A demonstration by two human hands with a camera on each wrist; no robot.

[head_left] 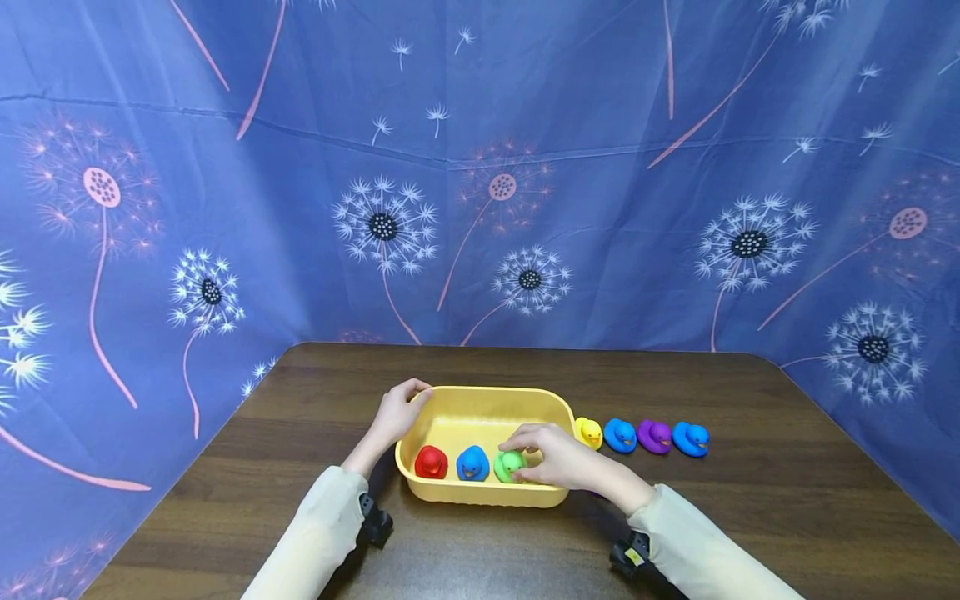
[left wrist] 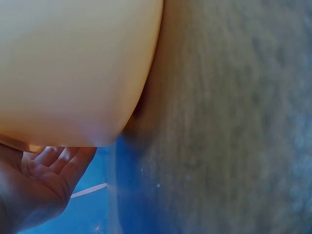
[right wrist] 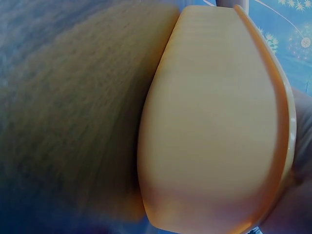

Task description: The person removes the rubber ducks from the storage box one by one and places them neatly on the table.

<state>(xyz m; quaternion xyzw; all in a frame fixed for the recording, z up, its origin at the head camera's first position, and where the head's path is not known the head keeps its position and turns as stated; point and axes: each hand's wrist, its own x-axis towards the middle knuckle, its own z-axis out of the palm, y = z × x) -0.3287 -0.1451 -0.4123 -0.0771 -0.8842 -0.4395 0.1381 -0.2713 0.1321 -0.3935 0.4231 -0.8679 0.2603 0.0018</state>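
Observation:
A yellow plastic tub [head_left: 487,495] stands on the table. My left hand [head_left: 399,414] holds its rim at the back left corner; in the left wrist view, that hand's [left wrist: 46,187] fingers lie along the tub's outer wall [left wrist: 73,73]. Inside, a red rubber duck [head_left: 431,462], a blue rubber duck [head_left: 472,463] and a green rubber duck [head_left: 507,463] form a row along the near wall. Reaching over the right side, my right hand [head_left: 551,456] pinches the green duck between thumb and fingers. The tub's wall [right wrist: 214,112] hides that grip in the right wrist view.
To the tub's right, a yellow duck [head_left: 590,432], a blue duck [head_left: 620,435], a purple duck [head_left: 655,436] and another blue duck [head_left: 690,439] line up on the brown wooden table [head_left: 795,500]. Behind the table hangs a blue dandelion-print cloth [head_left: 600,208].

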